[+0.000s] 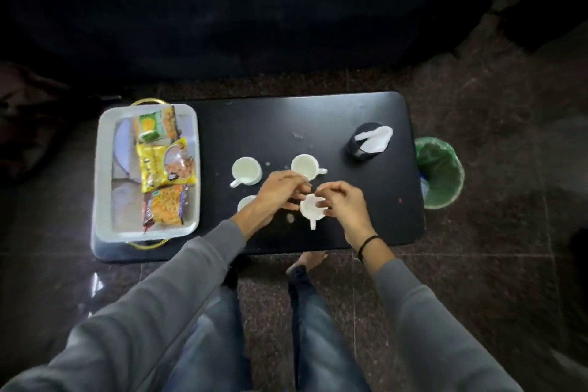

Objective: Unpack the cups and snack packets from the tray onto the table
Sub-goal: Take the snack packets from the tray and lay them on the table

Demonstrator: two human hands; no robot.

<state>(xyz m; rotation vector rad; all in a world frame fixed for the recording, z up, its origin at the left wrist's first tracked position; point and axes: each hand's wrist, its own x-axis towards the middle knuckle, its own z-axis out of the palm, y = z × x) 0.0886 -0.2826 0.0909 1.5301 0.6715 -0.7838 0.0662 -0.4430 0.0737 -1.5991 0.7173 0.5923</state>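
Observation:
A silver tray [105, 169] rests on the left end of the black table [318, 118]. It holds three snack packets: a green-orange one [156, 124], a yellow one [165, 164] and an orange-brown one [165, 208]. Several white cups stand on the table: one [245, 170], another [304, 166], a third [245, 202] half hidden under my left wrist. My right hand [345, 204] grips the rim of a white cup [312, 208] with its handle toward me. My left hand [280, 192] hovers beside that cup, fingers bent, touching near its rim.
A dark tissue holder [366, 141] with a white tissue sticks up at the table's right. A green bin [440, 177] stands on the floor past the right edge. My legs and feet are below the table's near edge. Small white specks dot the tabletop.

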